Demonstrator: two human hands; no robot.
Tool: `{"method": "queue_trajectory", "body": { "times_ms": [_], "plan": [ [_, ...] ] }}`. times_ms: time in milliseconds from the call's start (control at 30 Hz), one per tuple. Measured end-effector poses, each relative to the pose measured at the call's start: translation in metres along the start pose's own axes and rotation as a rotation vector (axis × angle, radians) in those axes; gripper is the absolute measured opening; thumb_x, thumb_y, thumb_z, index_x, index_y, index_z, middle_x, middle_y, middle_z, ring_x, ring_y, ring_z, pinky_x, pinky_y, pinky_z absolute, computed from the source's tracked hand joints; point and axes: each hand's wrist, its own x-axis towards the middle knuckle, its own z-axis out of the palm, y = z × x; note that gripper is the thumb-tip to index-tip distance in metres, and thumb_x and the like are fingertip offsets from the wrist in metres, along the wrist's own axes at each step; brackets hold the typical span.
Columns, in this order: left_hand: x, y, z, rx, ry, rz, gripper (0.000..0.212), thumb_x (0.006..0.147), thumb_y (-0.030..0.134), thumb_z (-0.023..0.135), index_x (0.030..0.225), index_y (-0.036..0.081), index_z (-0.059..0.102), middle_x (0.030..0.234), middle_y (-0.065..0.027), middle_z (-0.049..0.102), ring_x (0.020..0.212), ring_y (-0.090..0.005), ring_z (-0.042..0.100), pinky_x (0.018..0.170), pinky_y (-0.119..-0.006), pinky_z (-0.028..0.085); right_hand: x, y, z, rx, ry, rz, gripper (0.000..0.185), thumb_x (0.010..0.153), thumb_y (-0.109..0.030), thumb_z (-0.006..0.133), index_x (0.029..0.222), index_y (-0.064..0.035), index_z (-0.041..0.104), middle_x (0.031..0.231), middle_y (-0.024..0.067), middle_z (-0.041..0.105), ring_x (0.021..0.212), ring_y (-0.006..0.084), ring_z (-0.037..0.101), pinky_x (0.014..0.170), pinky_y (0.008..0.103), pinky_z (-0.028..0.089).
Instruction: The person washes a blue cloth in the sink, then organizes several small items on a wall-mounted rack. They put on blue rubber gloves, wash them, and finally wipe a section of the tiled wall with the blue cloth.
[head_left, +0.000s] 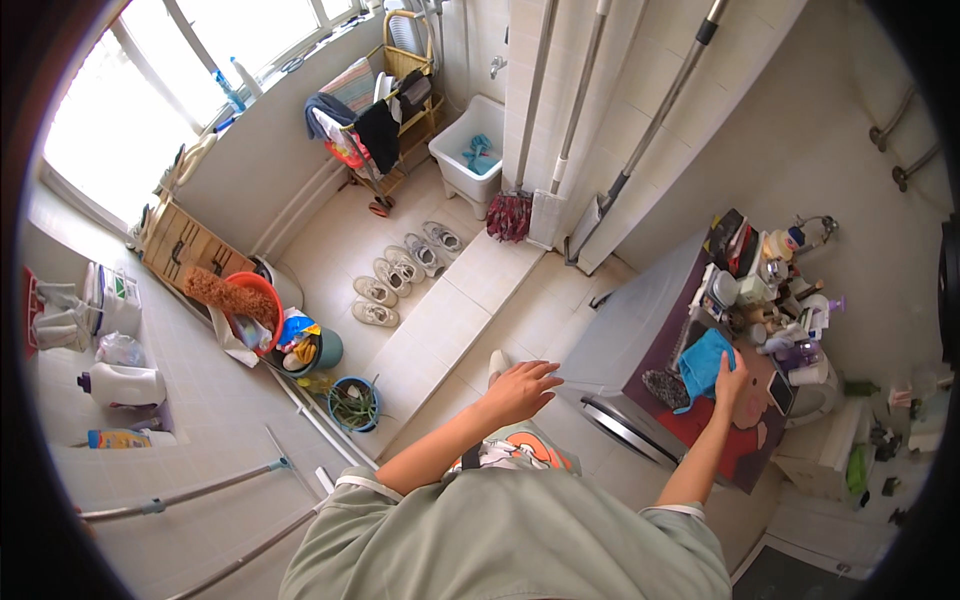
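My right hand (731, 381) grips the edge of a blue cloth (703, 363) above the top of a front-loading washing machine (626, 341). Beneath and beside the cloth lie grey fuzzy brush heads or cloths (664, 388), partly covered. A patterned mat (709, 427) covers the machine's top, and a smartphone (781, 393) rests near its far edge. Held out over the floor in front of my body, my left hand (523, 388) is bare, its fingers somewhat spread.
Bottles and jars (757, 292) crowd the machine's back. A tiled step (450, 322) crosses the floor, with several shoes (390, 270) beyond it. A potted plant (354, 405) and teal bin (324, 351) stand left. Mops (510, 214) lean near a white sink (472, 154).
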Motion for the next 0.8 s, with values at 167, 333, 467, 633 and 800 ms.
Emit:
{"method": "queue_trajectory", "body": {
  "times_ms": [167,333,467,633,800],
  "plan": [
    [0.03,-0.065,-0.041,0.018,-0.027,-0.014,0.029,0.085,0.019,0.055,0.112,0.01,0.058,0.126,-0.0083,0.05,0.116,-0.0258,0.046,0.097,-0.037,0.037,0.013,0.014,0.02,-0.044,0.033,0.006,0.029,0.084,-0.019,0.057,0.104,0.0025,0.06,0.1,0.0208,0.062,0.092,0.0357,0.059,0.08,0.039,0.045],
    [0.066,-0.129,-0.095,0.185,-0.051,-0.052,0.029,0.083,0.018,0.056,0.111,0.011,0.058,0.125,-0.0083,0.051,0.112,-0.0264,0.049,0.094,-0.038,0.04,0.018,0.031,0.039,-0.206,0.01,0.122,0.027,0.084,-0.015,0.057,0.103,0.0039,0.06,0.101,0.0224,0.062,0.093,0.0371,0.058,0.082,0.0396,0.044],
    [0.095,-0.157,-0.13,0.169,-0.035,-0.139,0.029,0.084,0.022,0.056,0.111,0.013,0.058,0.123,-0.0054,0.052,0.113,-0.0229,0.049,0.094,-0.037,0.04,0.025,0.004,0.036,-0.326,-0.041,0.264,0.027,0.082,-0.012,0.059,0.104,0.0032,0.06,0.103,0.0228,0.061,0.094,0.0378,0.058,0.082,0.0407,0.044],
    [0.132,-0.183,-0.141,0.086,-0.03,-0.127,0.027,0.084,0.018,0.055,0.11,0.01,0.058,0.124,-0.0079,0.052,0.111,-0.0267,0.051,0.093,-0.038,0.041,0.025,0.001,0.032,-0.584,-0.168,0.47,0.035,0.08,-0.013,0.061,0.112,0.0005,0.057,0.109,0.021,0.059,0.097,0.0366,0.058,0.084,0.0419,0.045],
    [0.174,-0.222,-0.154,0.081,-0.068,-0.087,0.028,0.084,0.02,0.056,0.11,0.012,0.058,0.123,-0.0063,0.052,0.111,-0.0239,0.051,0.094,-0.036,0.041,0.019,-0.021,0.05,-0.682,0.069,0.488,0.042,0.078,-0.014,0.061,0.116,0.0,0.053,0.112,0.0215,0.057,0.103,0.0369,0.054,0.088,0.0398,0.043]
  ]
}}
